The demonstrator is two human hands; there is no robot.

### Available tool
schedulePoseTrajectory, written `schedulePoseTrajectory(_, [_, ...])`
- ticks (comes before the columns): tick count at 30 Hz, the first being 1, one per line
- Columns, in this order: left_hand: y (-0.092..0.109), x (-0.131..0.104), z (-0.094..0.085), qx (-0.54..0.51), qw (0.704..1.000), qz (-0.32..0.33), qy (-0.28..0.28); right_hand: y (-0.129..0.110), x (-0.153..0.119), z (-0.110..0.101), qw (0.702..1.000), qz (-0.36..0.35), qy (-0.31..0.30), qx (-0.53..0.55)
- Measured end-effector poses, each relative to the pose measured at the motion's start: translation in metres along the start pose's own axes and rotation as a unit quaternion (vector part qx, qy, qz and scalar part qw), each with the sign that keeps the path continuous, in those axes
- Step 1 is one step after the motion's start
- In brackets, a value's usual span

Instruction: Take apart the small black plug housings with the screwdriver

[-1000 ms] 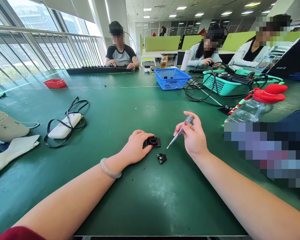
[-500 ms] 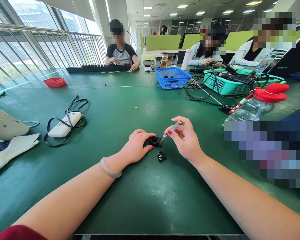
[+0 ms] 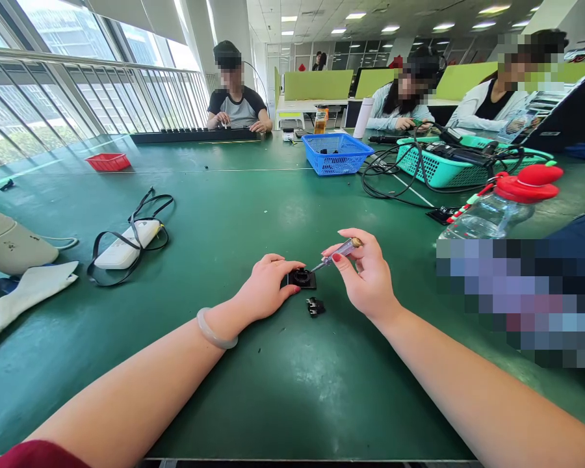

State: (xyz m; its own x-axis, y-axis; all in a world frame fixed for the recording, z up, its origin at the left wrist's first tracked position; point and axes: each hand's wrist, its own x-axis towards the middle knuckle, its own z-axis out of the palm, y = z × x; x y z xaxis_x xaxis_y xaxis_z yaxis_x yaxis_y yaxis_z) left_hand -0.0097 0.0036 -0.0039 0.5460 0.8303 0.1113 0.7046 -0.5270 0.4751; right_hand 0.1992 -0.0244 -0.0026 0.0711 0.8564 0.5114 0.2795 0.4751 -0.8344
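My left hand (image 3: 269, 284) grips a small square black plastic part (image 3: 308, 279) by its left side, thumb on the near edge and fingers on the far one. The part lies on the green table (image 3: 292, 403) and has a rounded raised socket in its middle. In my right hand (image 3: 368, 276) is a small screwdriver (image 3: 342, 249) with a see-through handle. It slants down to the left, and its tip is at the part's far right area; whether it touches cannot be made out. A loose black piece with metal contacts (image 3: 314, 307) lies just nearer to me.
Left on the table lies a white power bank-like device (image 3: 128, 246) with a black cord. Farther off are a red basket (image 3: 108, 162), a blue basket (image 3: 338, 156) and a teal basket (image 3: 433, 168) with cables. A red-capped bottle (image 3: 492, 211) lies right. Several people sit beyond.
The screwdriver has tilted flatter, its tip shifting left and slightly up over the black part. My right hand has moved slightly right. The left hand keeps its hold.
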Motion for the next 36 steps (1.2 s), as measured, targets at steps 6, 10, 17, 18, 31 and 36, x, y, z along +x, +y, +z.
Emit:
schedulePoseTrajectory(6, [-0.001, 0.000, 0.001, 0.003, 1.000, 0.001, 0.000, 0.002, 0.003, 0.001, 0.999, 0.026, -0.035, -0.004])
schedulePoseTrajectory(10, [-0.001, 0.001, 0.000, 0.027, 1.000, 0.005, 0.007, -0.003, 0.000, 0.000, 0.999, -0.028, -0.009, -0.037])
schedulePoseTrajectory(17, [-0.001, 0.000, -0.001, 0.061, 0.998, 0.017, 0.019, -0.013, -0.011, 0.001, 0.991, -0.124, -0.038, 0.000])
schedulePoseTrajectory(18, [-0.001, 0.000, -0.001, 0.060, 0.998, 0.020, 0.020, -0.013, -0.011, 0.003, 0.990, -0.127, -0.063, -0.014])
schedulePoseTrajectory(31, [0.002, -0.001, -0.002, 0.074, 0.997, 0.018, 0.016, -0.013, -0.007, 0.007, 0.990, -0.068, -0.104, -0.062])
schedulePoseTrajectory(36, [0.003, -0.003, -0.002, 0.070, 0.997, 0.021, 0.021, -0.012, -0.010, 0.002, 0.996, -0.083, -0.017, -0.014])
